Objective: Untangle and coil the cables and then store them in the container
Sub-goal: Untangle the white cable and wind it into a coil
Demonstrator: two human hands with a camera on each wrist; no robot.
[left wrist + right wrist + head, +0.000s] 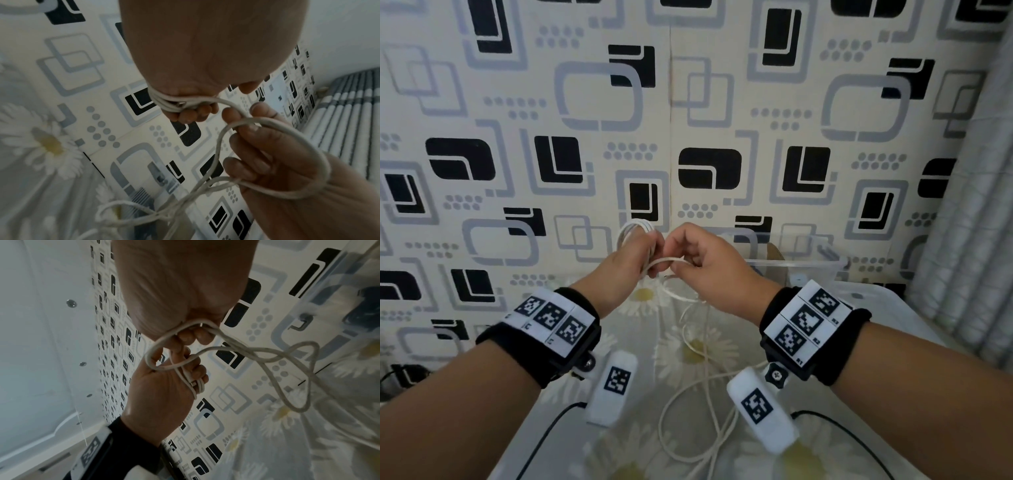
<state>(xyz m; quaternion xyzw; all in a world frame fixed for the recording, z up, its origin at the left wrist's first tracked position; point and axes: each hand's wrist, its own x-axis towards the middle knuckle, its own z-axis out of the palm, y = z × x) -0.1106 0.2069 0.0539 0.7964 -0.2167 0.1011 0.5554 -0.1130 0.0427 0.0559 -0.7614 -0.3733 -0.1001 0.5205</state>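
Above the table, my left hand (650,253) grips a small coil of white cable (635,228) wound round its fingers; the wraps (164,101) show in the left wrist view. Close beside it, my right hand (683,263) pinches a loop of the same cable (671,262) between its curled fingers (195,335). From both hands the loose cable (702,377) hangs down and lies in crossing, tangled loops (298,386) on the table. A clear plastic container (808,263) stands behind my right hand against the wall.
The table wears a grey daisy-print cloth (640,442). A patterned wall (688,120) rises straight behind it, with a grey curtain (962,240) at the right. Thin black wires (544,435) run from the wrist cameras over the table's near edge.
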